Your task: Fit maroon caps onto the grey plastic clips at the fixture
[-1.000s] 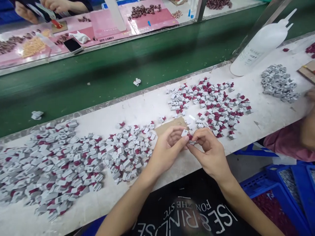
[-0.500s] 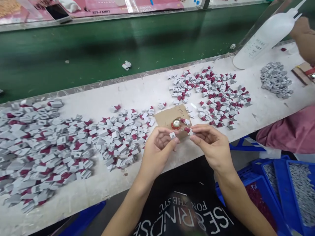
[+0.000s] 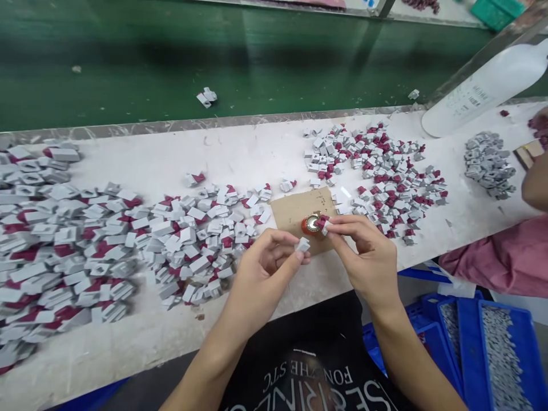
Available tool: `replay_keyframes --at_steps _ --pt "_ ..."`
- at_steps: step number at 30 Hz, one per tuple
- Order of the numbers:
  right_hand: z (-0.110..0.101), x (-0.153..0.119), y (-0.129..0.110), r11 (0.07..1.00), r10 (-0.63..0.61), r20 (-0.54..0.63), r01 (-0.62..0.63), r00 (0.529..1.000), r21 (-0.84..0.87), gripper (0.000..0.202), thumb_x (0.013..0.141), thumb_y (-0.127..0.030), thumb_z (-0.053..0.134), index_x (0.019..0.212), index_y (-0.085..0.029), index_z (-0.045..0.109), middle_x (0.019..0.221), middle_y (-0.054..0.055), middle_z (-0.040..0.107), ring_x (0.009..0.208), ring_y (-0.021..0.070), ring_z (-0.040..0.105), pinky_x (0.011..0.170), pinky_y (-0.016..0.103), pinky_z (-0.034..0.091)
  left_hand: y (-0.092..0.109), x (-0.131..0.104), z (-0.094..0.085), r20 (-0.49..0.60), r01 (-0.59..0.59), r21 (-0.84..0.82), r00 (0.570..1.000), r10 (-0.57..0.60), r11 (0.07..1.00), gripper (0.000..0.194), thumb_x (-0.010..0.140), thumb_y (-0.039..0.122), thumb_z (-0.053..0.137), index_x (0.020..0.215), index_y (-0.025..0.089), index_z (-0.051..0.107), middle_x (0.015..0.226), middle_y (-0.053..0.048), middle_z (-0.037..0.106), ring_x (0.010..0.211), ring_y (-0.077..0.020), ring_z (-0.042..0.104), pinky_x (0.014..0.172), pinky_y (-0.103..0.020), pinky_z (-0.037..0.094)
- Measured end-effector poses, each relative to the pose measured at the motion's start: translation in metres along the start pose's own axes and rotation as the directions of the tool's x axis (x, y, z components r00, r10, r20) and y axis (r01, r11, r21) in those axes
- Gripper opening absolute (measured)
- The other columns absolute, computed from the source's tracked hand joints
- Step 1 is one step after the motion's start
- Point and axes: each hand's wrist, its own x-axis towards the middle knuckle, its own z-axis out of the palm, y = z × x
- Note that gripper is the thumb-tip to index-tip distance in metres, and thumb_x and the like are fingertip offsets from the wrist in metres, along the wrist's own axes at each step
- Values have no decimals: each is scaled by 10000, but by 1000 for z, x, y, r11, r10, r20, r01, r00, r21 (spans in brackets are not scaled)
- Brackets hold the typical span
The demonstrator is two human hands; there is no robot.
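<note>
My left hand (image 3: 266,273) pinches a small light-grey plastic piece (image 3: 302,245) between thumb and forefinger. In my right hand (image 3: 371,258) is a maroon-and-grey plastic part (image 3: 324,223), gripped by the fingertips. That part is over or against the edge of a small round red-sided container (image 3: 309,227) with a shiny pale content; whether they touch I cannot tell. Beneath the container lies a piece of brown cardboard (image 3: 291,211). Nearest my left hand is a pile of grey-and-maroon parts (image 3: 199,242).
More joined parts (image 3: 385,177) spread at right, and a large heap (image 3: 64,251) covers the left. A white squeeze bottle (image 3: 475,94) leans beyond grey pieces (image 3: 488,162). A green belt (image 3: 141,68) runs behind the table. Blue bins (image 3: 471,342) stand low right, near a co-worker's arm (image 3: 535,182).
My right hand has brought the maroon-and-grey part up and left to the round container. My left hand keeps the grey piece, slightly lower. The camera view has shifted.
</note>
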Motion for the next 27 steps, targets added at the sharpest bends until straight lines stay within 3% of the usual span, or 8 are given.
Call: replay_keyframes --at_steps 6,13,20,23,27 --pt "-1 5 -3 999 -27 21 28 999 -16 142 1051 -226 790 1027 -323 891 1152 76 835 1117 289 810 947 462 690 3 4 1 7 22 -45 1000 -21 999 155 1002 373 865 1141 305 850 1078 -66 874 1012 -294 880 1021 -483 748" --pt "0 5 -3 998 2 17 -3 1000 70 97 1045 -278 818 1015 -324 898 1132 88 839 1115 301 811 950 476 693 4 9 4 -4 -65 6 998 65 998 160 1015 389 857 1155 315 882 1211 -76 880 1057 -286 857 948 -451 762" --pt "-7 4 1 941 134 5 -129 991 314 17 982 -312 899 991 -325 906 1129 72 850 1119 283 813 964 442 717 4 18 7 -11 -78 -19 997 78 997 193 994 376 886 1158 285 841 1058 -68 895 1006 -276 882 935 -436 760" --pt "-9 4 -2 888 171 24 -165 985 428 39 975 -346 918 996 -327 890 1143 60 863 1132 280 819 1010 459 714 8 23 12 18 -95 -22 995 95 995 167 989 362 896 1116 274 834 1079 -72 897 1054 -279 883 987 -434 747" --pt "-9 4 -7 886 156 31 -153 987 437 61 977 -374 920 980 -324 885 1146 67 864 1143 290 824 1012 463 716 13 24 21 56 -93 -31 994 94 995 175 993 379 894 1118 272 834 1152 -80 895 1110 -291 875 1049 -456 729"
